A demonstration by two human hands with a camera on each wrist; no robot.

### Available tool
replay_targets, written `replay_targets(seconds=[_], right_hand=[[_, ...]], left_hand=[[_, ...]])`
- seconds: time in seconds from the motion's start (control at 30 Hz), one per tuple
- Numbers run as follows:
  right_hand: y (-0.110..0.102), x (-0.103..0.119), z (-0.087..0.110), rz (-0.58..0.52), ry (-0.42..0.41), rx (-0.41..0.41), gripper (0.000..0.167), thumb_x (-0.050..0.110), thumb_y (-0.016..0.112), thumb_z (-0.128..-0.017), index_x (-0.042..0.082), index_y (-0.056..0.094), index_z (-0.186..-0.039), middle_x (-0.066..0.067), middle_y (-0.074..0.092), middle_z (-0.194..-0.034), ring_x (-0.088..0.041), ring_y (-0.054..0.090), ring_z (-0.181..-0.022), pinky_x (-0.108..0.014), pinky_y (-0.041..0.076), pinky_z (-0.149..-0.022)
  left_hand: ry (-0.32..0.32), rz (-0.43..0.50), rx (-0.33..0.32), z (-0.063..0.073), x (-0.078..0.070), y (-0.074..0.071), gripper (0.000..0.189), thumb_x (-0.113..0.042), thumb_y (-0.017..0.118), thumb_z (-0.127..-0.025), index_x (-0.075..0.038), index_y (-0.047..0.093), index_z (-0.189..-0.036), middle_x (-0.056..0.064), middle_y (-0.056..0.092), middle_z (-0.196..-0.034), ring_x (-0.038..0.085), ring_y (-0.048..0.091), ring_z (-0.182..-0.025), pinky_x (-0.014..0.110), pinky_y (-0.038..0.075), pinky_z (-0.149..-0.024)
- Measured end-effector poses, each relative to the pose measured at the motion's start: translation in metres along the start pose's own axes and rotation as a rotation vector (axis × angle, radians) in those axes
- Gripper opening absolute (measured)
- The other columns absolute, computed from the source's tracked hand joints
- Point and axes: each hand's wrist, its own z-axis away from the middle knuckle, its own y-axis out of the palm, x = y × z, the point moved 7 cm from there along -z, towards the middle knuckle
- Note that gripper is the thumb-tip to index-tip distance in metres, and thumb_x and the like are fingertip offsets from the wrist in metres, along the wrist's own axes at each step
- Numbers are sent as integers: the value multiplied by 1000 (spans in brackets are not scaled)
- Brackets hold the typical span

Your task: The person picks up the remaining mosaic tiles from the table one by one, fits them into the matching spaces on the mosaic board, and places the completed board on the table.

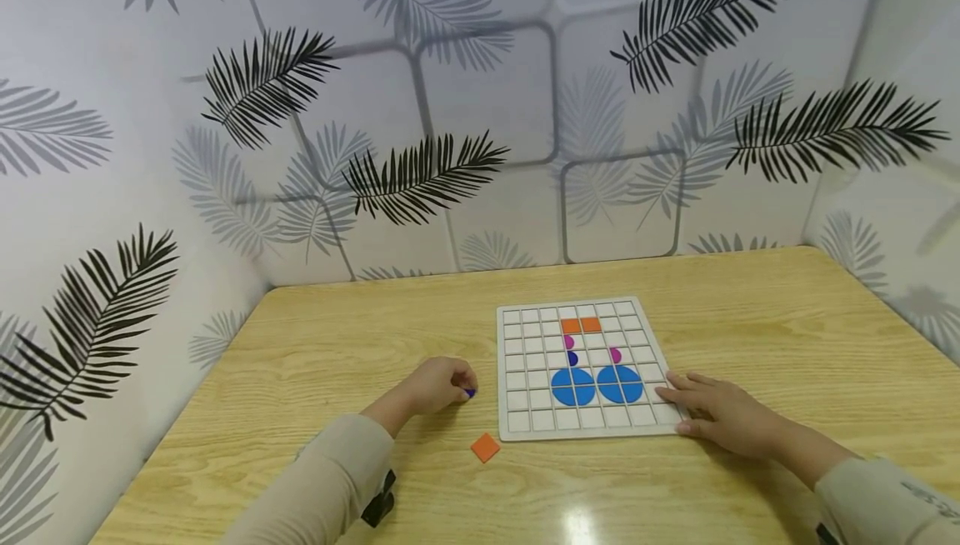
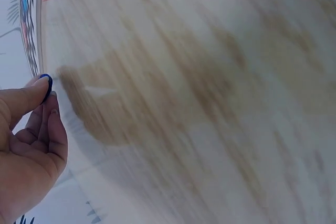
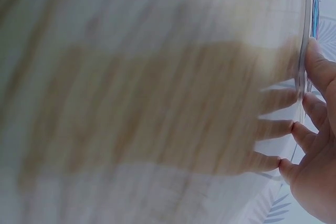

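A white square grid board [image 1: 517, 424] lies on the wooden table. Set in its cells are two orange squares [image 1: 581, 325], two magenta half-discs [image 1: 616, 355], a dark blue half-disc [image 1: 572, 358] and two blue circles [image 1: 573, 387] made of quarter pieces. Left of the board, my left hand [image 1: 435, 385] pinches a small dark blue piece [image 2: 48, 88] between thumb and fingers, just above the table; its full outline is partly hidden. My right hand [image 1: 723, 416] rests with spread fingers at the board's right edge. An orange square [image 1: 485, 447] lies loose by the board's lower left corner.
The wooden table [image 1: 360, 320] meets a wall [image 1: 480, 220] with leaf patterns at the back and on the left. Glare shows on the table's front part. A black strap device [image 1: 379, 502] sits on the left sleeve.
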Motion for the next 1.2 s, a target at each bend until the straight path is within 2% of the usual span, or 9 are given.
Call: replay_targets(seconds=[0.23,0.37,0.63,0.9,1.2], right_hand=[[0,0,1,4,2,0,50,35,55,-82,4,50,-121,-24,38,-126,-47,31,-113,-57,25,-86],[-1,1,2,3,0,-2,50,35,54,-82,4,50,-120,-24,39,-126,-47,31,-113,-57,25,-86],[-1,4,2,2,-21,-13,48,32,55,-82,2,51,-119,-25,39,-125,-47,32,-112,-57,26,-86],[0,1,0,2,-3,9,50,35,54,-82,5,50,-121,-23,38,-126,-47,31,-113,-57,26,-86],[-2,3,1,8,-9,0,49,34,55,-82,4,50,-120,-23,39,-126,-47,32,-113,-57,26,-86]], left_hand=[[-5,43,15,-5,-5,0,17,0,53,-82,-10,62,-92,0,55,-86,16,51,-83,31,42,-69],[-6,75,6,-9,-9,-1,14,-3,53,-83,-10,61,-92,1,55,-88,16,50,-83,29,42,-67],[10,172,3,-20,-21,-2,9,-5,56,-83,-6,61,-90,0,59,-80,11,54,-75,26,43,-65],[29,175,13,-30,-39,-3,7,-4,56,-82,-5,60,-87,-2,58,-77,10,55,-70,25,43,-65],[57,155,-3,-51,-65,2,4,-5,59,-80,-8,59,-82,-2,55,-74,11,54,-67,23,42,-61]])
